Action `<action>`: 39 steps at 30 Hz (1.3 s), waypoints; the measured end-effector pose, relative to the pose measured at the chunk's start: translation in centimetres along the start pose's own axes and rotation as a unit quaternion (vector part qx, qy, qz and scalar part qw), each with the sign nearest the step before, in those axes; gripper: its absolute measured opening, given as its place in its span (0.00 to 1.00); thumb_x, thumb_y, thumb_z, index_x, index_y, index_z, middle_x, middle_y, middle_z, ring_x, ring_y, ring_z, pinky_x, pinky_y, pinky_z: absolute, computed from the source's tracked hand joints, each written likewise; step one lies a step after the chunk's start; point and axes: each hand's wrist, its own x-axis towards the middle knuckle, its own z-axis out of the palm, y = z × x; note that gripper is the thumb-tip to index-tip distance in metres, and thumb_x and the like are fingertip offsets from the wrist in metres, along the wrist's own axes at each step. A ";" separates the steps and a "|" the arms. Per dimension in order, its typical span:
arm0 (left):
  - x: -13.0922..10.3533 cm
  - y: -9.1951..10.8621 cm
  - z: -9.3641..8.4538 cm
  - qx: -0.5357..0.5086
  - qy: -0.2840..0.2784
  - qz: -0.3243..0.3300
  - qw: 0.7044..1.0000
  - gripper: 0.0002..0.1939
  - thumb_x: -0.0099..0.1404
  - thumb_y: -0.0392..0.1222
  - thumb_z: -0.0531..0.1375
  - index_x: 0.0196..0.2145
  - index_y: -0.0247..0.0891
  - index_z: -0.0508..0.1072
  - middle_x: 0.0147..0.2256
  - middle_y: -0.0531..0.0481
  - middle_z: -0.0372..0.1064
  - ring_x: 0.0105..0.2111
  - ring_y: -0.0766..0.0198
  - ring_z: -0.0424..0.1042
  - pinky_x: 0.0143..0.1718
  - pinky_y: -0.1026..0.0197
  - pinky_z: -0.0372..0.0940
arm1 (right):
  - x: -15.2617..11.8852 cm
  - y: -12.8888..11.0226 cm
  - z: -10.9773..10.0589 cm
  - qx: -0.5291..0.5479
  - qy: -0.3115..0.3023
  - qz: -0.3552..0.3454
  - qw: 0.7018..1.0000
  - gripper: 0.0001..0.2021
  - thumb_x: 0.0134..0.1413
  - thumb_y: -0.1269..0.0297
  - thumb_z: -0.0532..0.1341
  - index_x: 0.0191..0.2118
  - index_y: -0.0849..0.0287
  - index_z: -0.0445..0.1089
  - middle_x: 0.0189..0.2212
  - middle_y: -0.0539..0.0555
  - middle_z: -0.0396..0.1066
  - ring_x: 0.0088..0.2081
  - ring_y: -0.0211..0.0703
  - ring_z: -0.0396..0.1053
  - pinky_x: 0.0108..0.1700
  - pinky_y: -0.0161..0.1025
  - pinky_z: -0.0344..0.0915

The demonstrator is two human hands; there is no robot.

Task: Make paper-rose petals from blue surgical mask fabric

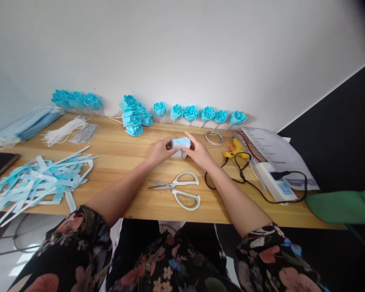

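Observation:
Between both hands, above the middle of the table, is a small stack of folded or cut light-blue and white mask fabric [181,142]. My left hand [163,151] grips its left side, thumb in front and fingers behind. On the right side my right hand [198,151] pinches the same stack, with its index finger raised behind. Scissors [174,186] with white handles lie spread apart on the wood just in front of the hands, their blades pointing left. Part of the stack is covered by my fingers.
Blue fabric flowers [191,113] on sticks line the wall. On the left are face masks [27,123], ear loops [63,130], grey strips [85,134], blue-white scraps [45,178] and a phone [0,164]. To the right are a wire coil [214,138], yellow glue gun [237,149], power strip [275,183] and papers [276,150].

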 end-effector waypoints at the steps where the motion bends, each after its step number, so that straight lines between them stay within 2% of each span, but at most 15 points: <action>1: 0.0 0.0 0.0 0.001 0.000 0.000 1.000 0.12 0.54 0.44 0.62 0.36 0.36 0.72 0.29 0.52 0.70 0.28 0.64 0.67 0.31 0.63 0.61 | 0.0 0.0 0.0 -0.010 -0.001 0.001 1.000 0.36 0.49 0.64 0.62 0.65 0.54 0.56 0.48 0.56 0.72 0.45 0.47 0.71 0.51 0.46 0.66; 5: -0.1 0.1 0.1 -0.004 -0.002 0.011 1.000 0.14 0.54 0.44 0.63 0.38 0.36 0.73 0.30 0.51 0.71 0.30 0.63 0.67 0.31 0.63 0.61 | -0.2 -0.5 -0.1 -0.047 -0.010 0.009 0.999 0.36 0.51 0.63 0.61 0.66 0.55 0.54 0.43 0.54 0.74 0.41 0.47 0.72 0.49 0.47 0.67; 11: -0.3 0.4 0.1 -0.017 -0.027 0.013 0.999 0.18 0.56 0.45 0.62 0.43 0.35 0.73 0.33 0.50 0.72 0.30 0.63 0.68 0.31 0.64 0.61 | -0.3 -0.8 0.0 -0.041 -0.016 -0.003 0.999 0.34 0.52 0.64 0.60 0.66 0.55 0.55 0.48 0.55 0.73 0.45 0.48 0.71 0.52 0.47 0.65; 15: -0.3 0.5 0.1 -0.028 -0.046 0.022 0.998 0.18 0.56 0.44 0.61 0.44 0.35 0.73 0.35 0.49 0.73 0.31 0.62 0.69 0.32 0.64 0.62 | -0.4 -0.9 -0.1 -0.043 -0.026 -0.005 0.999 0.32 0.53 0.64 0.60 0.64 0.53 0.58 0.48 0.53 0.73 0.46 0.48 0.71 0.52 0.47 0.65; 23: -0.2 0.0 0.2 -0.037 -0.017 0.016 0.999 0.10 0.58 0.43 0.58 0.35 0.36 0.73 0.29 0.51 0.72 0.29 0.63 0.68 0.32 0.63 0.61 | -0.3 -1.3 -0.2 -0.006 -0.001 -0.022 1.000 0.33 0.49 0.63 0.64 0.62 0.52 0.60 0.45 0.53 0.73 0.44 0.45 0.71 0.52 0.44 0.65; 26: -0.1 -0.3 0.3 -0.073 -0.004 0.013 0.997 0.10 0.59 0.45 0.58 0.35 0.36 0.72 0.30 0.51 0.71 0.30 0.63 0.68 0.33 0.63 0.62 | -0.2 -1.4 -0.2 -0.006 0.011 -0.020 1.000 0.28 0.49 0.62 0.64 0.58 0.54 0.66 0.41 0.53 0.74 0.42 0.45 0.71 0.50 0.43 0.66; 29: -0.1 -0.5 0.5 -0.108 -0.003 0.003 0.994 0.11 0.59 0.46 0.59 0.35 0.36 0.71 0.31 0.50 0.72 0.32 0.62 0.70 0.34 0.62 0.64 | -0.3 -1.5 -0.2 -0.026 0.021 -0.017 0.999 0.19 0.49 0.61 0.63 0.49 0.56 0.73 0.36 0.53 0.75 0.38 0.45 0.71 0.45 0.42 0.67; 32: 0.0 -0.3 0.6 -0.169 -0.003 -0.007 0.986 0.13 0.58 0.47 0.60 0.36 0.35 0.70 0.33 0.48 0.73 0.33 0.61 0.71 0.35 0.62 0.65 | -0.3 -1.3 -0.1 -0.034 0.023 -0.014 0.999 0.14 0.50 0.60 0.62 0.42 0.59 0.74 0.31 0.52 0.74 0.33 0.44 0.70 0.40 0.40 0.67; 36: 0.0 0.4 0.4 -0.241 0.010 -0.009 0.970 0.17 0.56 0.46 0.62 0.41 0.35 0.69 0.36 0.47 0.75 0.35 0.61 0.73 0.37 0.61 0.66 | -0.2 -1.1 0.0 -0.021 0.012 -0.017 1.000 0.18 0.49 0.61 0.63 0.47 0.58 0.71 0.36 0.51 0.75 0.36 0.44 0.71 0.40 0.40 0.68; 39: -0.2 1.0 0.0 -0.196 0.026 -0.013 0.980 0.19 0.57 0.43 0.62 0.45 0.35 0.68 0.33 0.49 0.74 0.31 0.63 0.72 0.33 0.63 0.65 | -0.2 -1.1 0.0 -0.016 -0.023 -0.017 0.999 0.24 0.48 0.61 0.64 0.53 0.57 0.68 0.42 0.53 0.75 0.39 0.45 0.71 0.43 0.41 0.68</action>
